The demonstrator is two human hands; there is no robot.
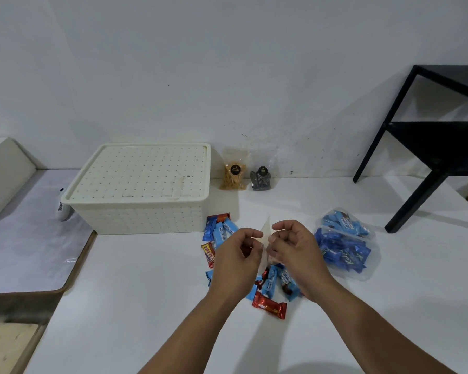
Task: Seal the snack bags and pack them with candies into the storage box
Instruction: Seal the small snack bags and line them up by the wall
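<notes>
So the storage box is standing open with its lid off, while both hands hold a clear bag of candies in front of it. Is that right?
Not quite. In the head view the storage box has its lid on. The rest holds: the left hand and right hand pinch the clear bag of candies in front of it.

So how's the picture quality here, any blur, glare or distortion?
Head view: wide-angle bending curves the black side table and table edge; the hands look soft on the clear bag; light glare on the candy bags; soft shadows beside the storage box.
</notes>
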